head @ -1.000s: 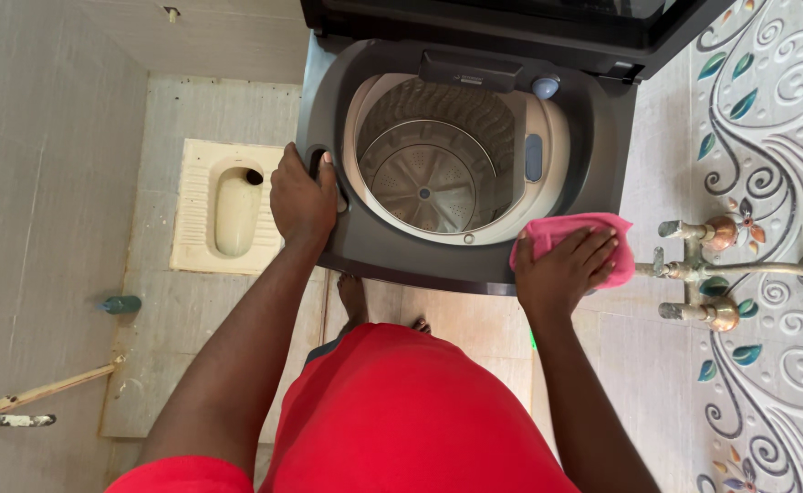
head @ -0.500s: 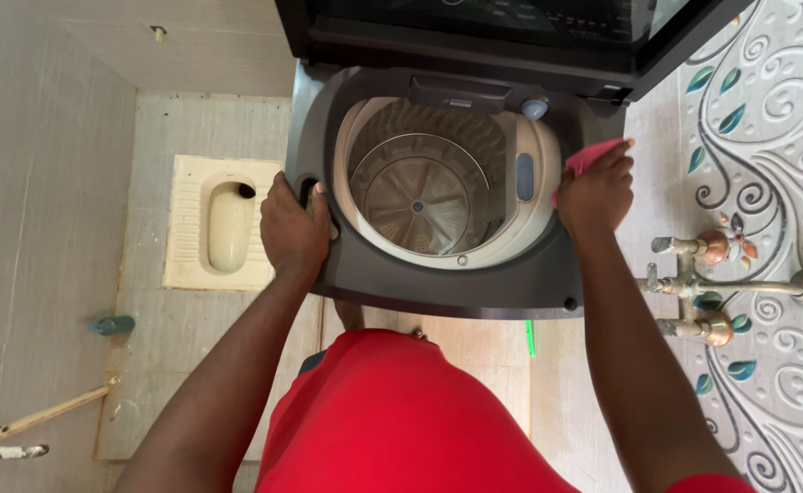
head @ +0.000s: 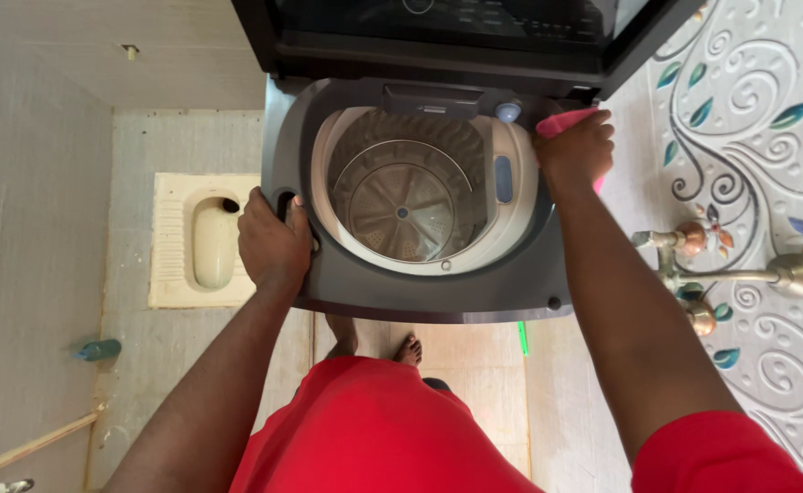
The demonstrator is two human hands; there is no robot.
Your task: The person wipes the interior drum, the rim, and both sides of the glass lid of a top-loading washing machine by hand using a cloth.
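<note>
I look straight down on an open top-loading washing machine (head: 420, 297) with a dark grey top frame and an empty steel drum (head: 401, 205). My left hand (head: 272, 242) grips the frame's left edge, fingers hooked into a recess. My right hand (head: 575, 151) presses a pink cloth (head: 561, 120) against the frame's far right corner, beside a small blue cap (head: 508, 111). The raised black lid (head: 438, 27) stands at the back.
Brass taps and a spout (head: 721, 265) jut from the patterned tiled wall on the right. A floor-level squat toilet pan (head: 196, 239) lies left of the machine. A teal bottle (head: 99, 349) lies on the floor. My bare feet (head: 374, 342) stand by the machine's front.
My right hand has slid the pink cloth from the front right corner of the frame up along the right side to the far right corner. The left hand stays on the left edge.
</note>
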